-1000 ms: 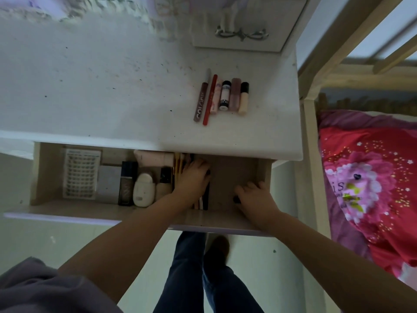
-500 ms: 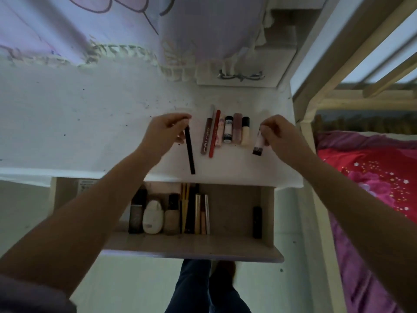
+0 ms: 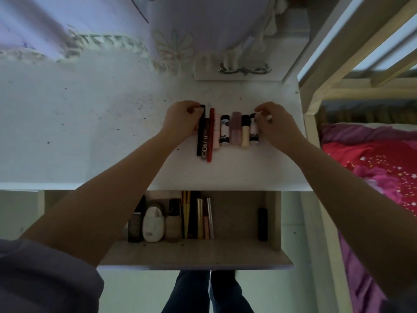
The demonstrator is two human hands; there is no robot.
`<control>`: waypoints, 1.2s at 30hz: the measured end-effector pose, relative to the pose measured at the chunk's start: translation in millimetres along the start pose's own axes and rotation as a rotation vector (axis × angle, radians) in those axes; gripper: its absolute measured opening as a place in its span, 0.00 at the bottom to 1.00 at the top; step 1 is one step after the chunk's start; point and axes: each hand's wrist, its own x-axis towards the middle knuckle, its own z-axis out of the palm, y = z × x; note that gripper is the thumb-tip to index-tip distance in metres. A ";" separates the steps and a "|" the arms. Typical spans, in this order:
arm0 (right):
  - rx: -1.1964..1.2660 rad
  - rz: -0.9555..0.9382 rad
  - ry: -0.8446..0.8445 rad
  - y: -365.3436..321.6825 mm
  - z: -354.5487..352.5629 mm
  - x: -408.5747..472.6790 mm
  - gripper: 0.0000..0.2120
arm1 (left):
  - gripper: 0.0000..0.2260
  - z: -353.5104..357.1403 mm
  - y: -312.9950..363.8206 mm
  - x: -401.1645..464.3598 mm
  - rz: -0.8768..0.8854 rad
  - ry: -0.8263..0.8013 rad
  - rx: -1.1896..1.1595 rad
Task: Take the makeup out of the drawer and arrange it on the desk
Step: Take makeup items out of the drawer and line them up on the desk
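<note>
near the desk's (image 3: 90,132) right edge, the left hand (image 3: 180,119) pinches a black pencil (image 3: 200,132) and the right hand (image 3: 274,123) a small white tube (image 3: 253,132), seating both at the ends of the makeup row (image 3: 228,132); likely next, release and reach into the open drawer (image 3: 273,218).

Pale block letters running lengthwise along a dark brown tube (image 3: 205,141) in the row on the tabletop (image 3: 90,132), partly legible, seemingly "COLO", small dark print on two white tubes (image 3: 224,134) too blurred to read
</note>
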 end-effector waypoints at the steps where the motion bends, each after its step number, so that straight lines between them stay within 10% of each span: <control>1: 0.019 0.007 -0.015 1.9 -2.2 -4.0 0.13 | 0.14 -1.5 -2.4 -5.3 -0.002 -0.033 -0.012; 7: -0.016 -0.145 0.024 21.9 -10.3 -88.0 0.04 | 0.09 -11.5 -20.2 -72.8 0.106 -0.012 0.041; 14: -0.863 -0.205 -0.652 66.5 63.3 -168.9 0.12 | 0.11 61.9 -98.4 -180.1 0.378 -0.375 0.467; 23: -1.249 -0.169 -0.573 80.7 107.3 -160.1 0.17 | 0.21 123.3 -122.9 -162.1 0.205 -0.282 0.923; 36: -1.221 -0.165 -0.704 56.6 84.9 -156.5 0.16 | 0.09 85.0 -110.6 -188.0 0.167 -0.345 0.274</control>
